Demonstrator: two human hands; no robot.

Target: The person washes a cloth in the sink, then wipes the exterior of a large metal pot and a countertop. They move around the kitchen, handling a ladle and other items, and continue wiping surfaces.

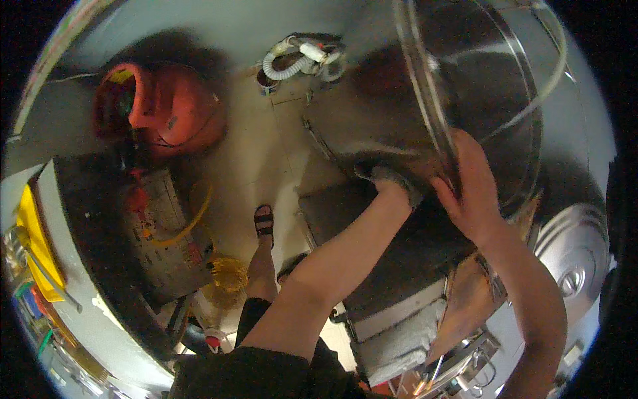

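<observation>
A large metal pot (359, 109) leans on its side in front of me, upper right. My right hand (471, 187) grips its shiny rim (423, 85), thumb on one side and fingers on the other. My left arm reaches across to the pot's lower side. Something dark grey and cloth-like (386, 174) covers my left hand (401, 192). Its fingers are hidden, so I cannot tell whether this is a rag or a glove. Beneath both hands lies a dark flat surface (329, 209).
A red gas cylinder (184, 109) stands at the upper left. A yellow hose (199, 214) curves beside a dirty metal box (159, 239). White corrugated tubing (279, 70) lies by the wall. A round metal lid (570, 264) and a folded grey towel (403, 339) are at the right.
</observation>
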